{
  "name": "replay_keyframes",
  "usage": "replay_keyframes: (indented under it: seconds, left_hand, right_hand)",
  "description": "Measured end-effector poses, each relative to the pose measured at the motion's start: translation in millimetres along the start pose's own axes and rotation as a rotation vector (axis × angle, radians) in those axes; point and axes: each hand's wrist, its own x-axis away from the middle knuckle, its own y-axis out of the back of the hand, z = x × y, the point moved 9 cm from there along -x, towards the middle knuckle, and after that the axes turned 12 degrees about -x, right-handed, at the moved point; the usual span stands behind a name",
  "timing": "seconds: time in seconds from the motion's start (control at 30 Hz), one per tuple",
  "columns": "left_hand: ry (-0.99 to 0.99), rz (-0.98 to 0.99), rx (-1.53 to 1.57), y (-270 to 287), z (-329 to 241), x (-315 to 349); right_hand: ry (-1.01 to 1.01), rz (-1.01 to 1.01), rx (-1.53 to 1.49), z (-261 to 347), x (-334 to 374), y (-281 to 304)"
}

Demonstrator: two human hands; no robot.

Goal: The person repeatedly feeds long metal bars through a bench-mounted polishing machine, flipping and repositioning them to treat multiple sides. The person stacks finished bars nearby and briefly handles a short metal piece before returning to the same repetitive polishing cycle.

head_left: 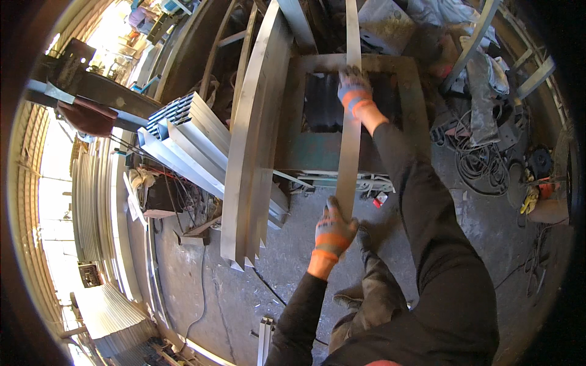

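A long, flat metal strip point(349, 149) runs lengthwise in front of me, over a dark metal worktable point(299, 152) and off the far edge of the view. My left hand point(333, 233), in a grey and orange glove, is closed round its near end, with part of the grip hidden. Farther along, my right hand point(355, 94), gloved alike, grips the strip over the table, thumb at the left edge. To the left of the strip, long metal channels point(244, 183) lean side by side, their near ends sticking out past the table.
More stacked metal profiles point(189, 134) lie farther left, near corrugated sheets point(110, 314). Coiled cables point(482, 161) and scrap clutter the floor at the right. A short metal profile point(265, 338) lies by my left forearm. A dark cable point(268, 287) crosses the concrete floor.
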Motion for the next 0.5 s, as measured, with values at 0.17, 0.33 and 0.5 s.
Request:
replay_keyframes:
  seconds: [0.17, 0.33, 0.5]
  left_hand:
    - [0.061, 0.099, 0.03, -20.2, 43.7, 142.3]
    - [0.106, 0.158, 0.002, -21.3, 105.3, 328.7]
    - [0.128, 0.221, -0.018, -24.1, 175.3, 506.6]
  right_hand:
    - [-0.065, 0.007, -0.365, 49.8, 135.5, 55.5]
    - [-0.078, 0.005, -0.454, 131.9, 307.1, 122.1]
    - [-0.086, 0.04, -0.508, 216.7, 464.8, 186.9]
